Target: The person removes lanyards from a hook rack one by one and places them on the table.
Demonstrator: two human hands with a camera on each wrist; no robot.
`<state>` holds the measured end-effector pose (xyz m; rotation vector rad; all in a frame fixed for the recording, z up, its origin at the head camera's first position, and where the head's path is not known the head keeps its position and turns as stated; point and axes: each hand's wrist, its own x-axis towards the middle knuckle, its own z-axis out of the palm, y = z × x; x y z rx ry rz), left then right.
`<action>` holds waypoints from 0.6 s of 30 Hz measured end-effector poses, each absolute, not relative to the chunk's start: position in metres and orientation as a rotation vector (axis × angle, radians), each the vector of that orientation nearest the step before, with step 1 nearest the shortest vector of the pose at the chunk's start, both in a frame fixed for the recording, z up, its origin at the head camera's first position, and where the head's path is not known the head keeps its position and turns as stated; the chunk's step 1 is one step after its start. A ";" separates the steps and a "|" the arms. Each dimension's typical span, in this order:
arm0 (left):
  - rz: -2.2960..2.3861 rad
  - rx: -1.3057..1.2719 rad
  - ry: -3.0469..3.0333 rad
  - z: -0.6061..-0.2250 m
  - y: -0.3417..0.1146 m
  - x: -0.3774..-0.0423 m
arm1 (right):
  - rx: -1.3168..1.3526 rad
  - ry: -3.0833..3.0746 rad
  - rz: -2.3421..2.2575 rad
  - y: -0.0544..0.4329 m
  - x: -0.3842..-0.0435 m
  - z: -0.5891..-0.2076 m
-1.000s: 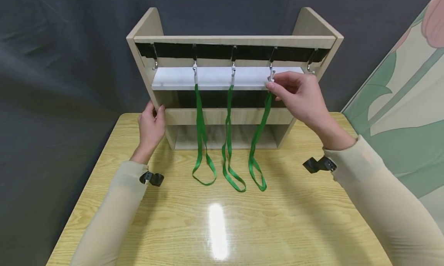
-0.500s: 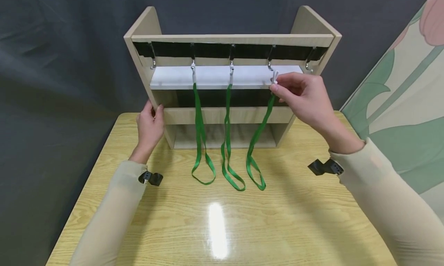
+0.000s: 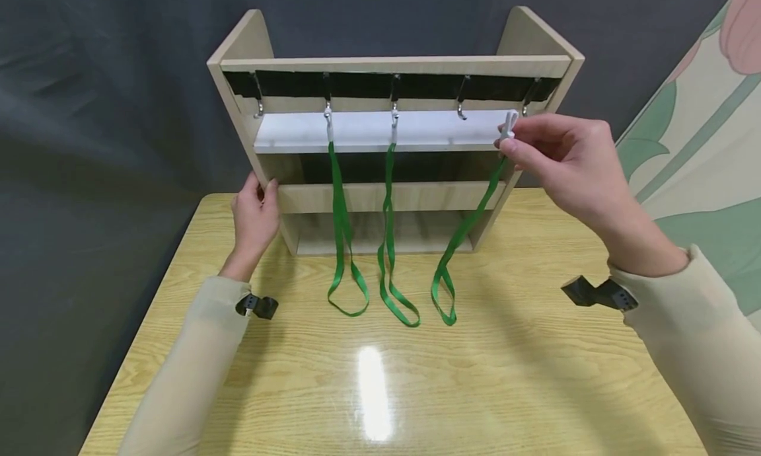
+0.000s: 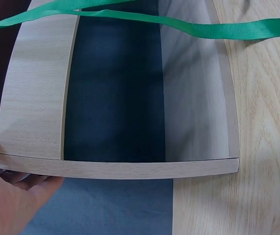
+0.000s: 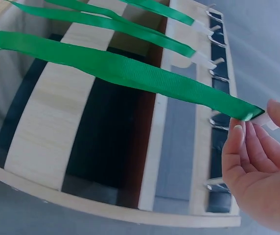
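Note:
My right hand (image 3: 573, 155) pinches the white plastic end (image 3: 510, 121) of a green lanyard (image 5: 130, 71) between thumb and fingers. The strap hangs from there in front of the shelf rack, its looped lower end by the tabletop. To its left, two more green lanyards, a left one (image 3: 337, 205) and a middle one (image 3: 389, 208), hang by white ends from metal hooks. The hook (image 3: 460, 112) nearest the held lanyard is bare. My left hand (image 3: 255, 215) grips the rack's left side panel (image 4: 115, 169), thumb on the front and fingers behind.
The wooden rack (image 3: 392, 66) has a black strip bearing several hooks; the far left hook (image 3: 259, 109) and far right hook (image 3: 526, 109) are bare. Below are a white shelf (image 3: 357, 131) and a crossbar (image 3: 416, 197). The rack stands on a wooden table (image 3: 505, 357) before a dark curtain (image 3: 386, 20).
My right hand has taken the third lanyard's white end off its hook and moved right with it, the strap slanting after. The left hand stays on the side panel.

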<state>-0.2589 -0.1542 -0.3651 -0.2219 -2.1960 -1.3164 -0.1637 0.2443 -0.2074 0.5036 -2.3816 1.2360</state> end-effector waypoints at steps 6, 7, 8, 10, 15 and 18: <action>-1.309 -0.213 -2.200 -0.365 -0.154 -0.259 | 0.474 -2.354 1.280 0.258 -0.156 -0.196; -1.307 -0.213 -2.199 -0.364 -0.154 -0.259 | 0.474 -2.338 1.308 0.260 -0.155 -0.194; -1.304 -0.213 -2.199 -0.364 -0.154 -0.259 | 0.471 -2.321 1.346 0.262 -0.153 -0.191; -1.297 -0.217 -2.196 -0.365 -0.154 -0.259 | 0.462 -2.294 1.378 0.267 -0.150 -0.187; -1.294 -0.209 -2.199 -0.366 -0.155 -0.260 | 0.526 -2.093 1.634 0.280 -0.142 -0.177; -1.289 -0.208 -2.198 -0.365 -0.155 -0.259 | 0.572 -1.975 1.730 0.289 -0.142 -0.172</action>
